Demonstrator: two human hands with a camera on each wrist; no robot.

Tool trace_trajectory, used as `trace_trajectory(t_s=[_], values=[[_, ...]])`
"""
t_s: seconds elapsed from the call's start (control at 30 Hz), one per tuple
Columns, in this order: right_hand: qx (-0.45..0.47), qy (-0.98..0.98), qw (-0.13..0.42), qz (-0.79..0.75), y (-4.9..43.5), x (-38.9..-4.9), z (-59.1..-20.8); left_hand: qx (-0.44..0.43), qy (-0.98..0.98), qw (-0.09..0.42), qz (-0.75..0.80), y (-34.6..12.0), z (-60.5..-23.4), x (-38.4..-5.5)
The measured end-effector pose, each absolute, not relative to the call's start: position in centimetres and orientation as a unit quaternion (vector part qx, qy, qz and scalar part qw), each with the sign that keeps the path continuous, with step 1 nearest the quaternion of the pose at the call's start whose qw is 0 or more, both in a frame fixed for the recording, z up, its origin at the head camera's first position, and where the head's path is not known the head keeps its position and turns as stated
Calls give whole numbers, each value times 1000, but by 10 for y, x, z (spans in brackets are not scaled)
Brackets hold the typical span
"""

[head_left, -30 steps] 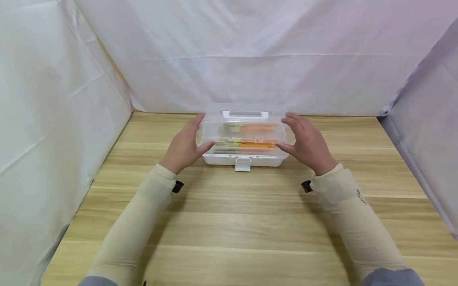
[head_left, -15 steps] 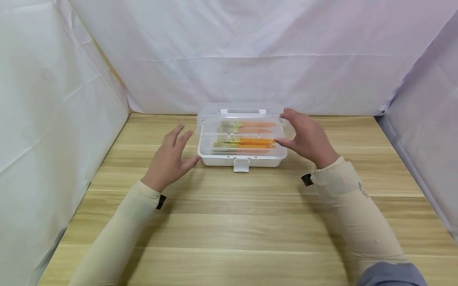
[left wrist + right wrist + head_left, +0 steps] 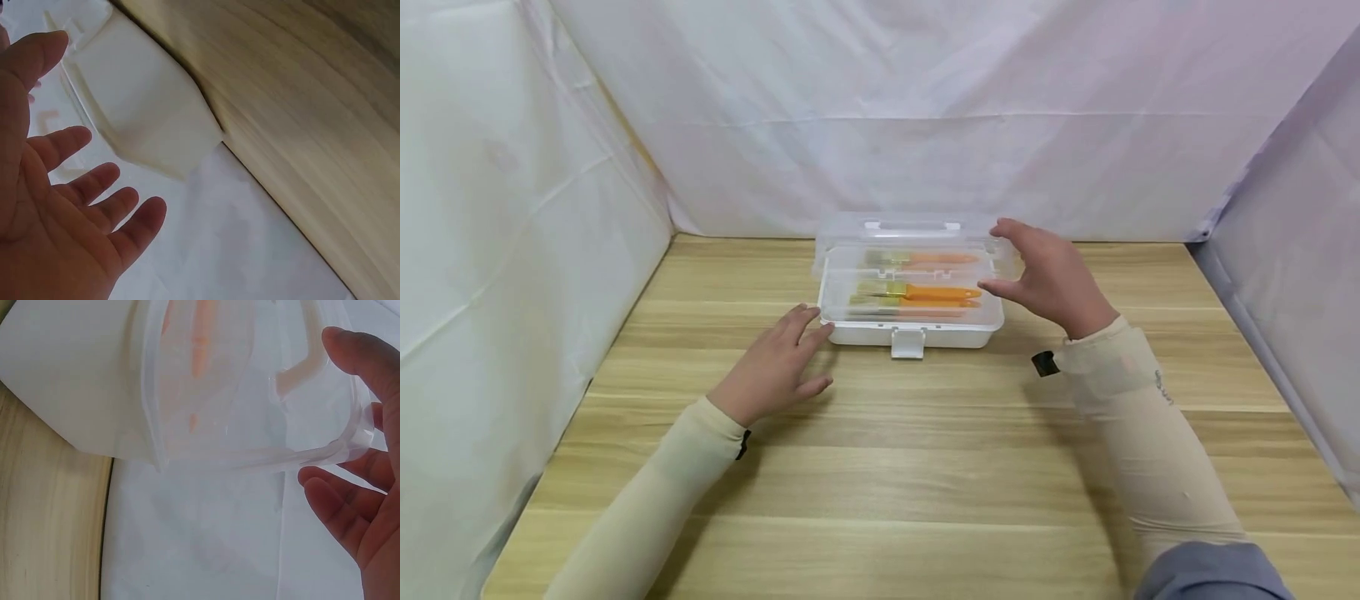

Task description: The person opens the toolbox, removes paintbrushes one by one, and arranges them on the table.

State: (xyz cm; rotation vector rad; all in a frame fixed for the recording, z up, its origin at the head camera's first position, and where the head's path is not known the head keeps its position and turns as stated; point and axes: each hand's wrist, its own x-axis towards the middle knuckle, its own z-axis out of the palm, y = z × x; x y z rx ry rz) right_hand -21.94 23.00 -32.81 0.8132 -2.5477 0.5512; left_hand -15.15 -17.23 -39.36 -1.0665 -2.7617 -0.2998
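Observation:
A white plastic box (image 3: 865, 336) stands at the back of the table, its clear lid (image 3: 842, 229) swung partly up. Orange-handled paintbrushes (image 3: 942, 293) lie inside, some seen hazily through the lid. My right hand (image 3: 1052, 279) holds the lid's right end, thumb to the front and fingers behind; in the right wrist view the lid (image 3: 262, 460) sits between thumb and fingers. My left hand (image 3: 771, 367) is at the box's front left corner, fingers spread and holding nothing. In the left wrist view its fingers (image 3: 94, 184) overlap the box.
A white latch (image 3: 907, 344) hangs down the box's front. White cloth (image 3: 925, 117) hangs behind the table and along both sides. The wood table (image 3: 910, 467) stretches towards me.
My left hand has let go of the lid's left end and come down to the box's front left corner. The lid has tilted further up in my right hand.

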Motion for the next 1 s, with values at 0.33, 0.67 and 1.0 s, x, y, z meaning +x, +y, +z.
trace_trajectory(t_s=[0.33, 0.67, 1.0], values=[[276, -920, 198, 197, 233, -222, -322, -369, -924, 95, -31, -166, -399, -154], [263, -932, 168, 183, 233, -221, -316, -393, -912, 116, -16, -163, -402, -153], [254, -936, 152, 189, 231, -225, -308, -377, -919, 115, -3, -157, -399, -155]])
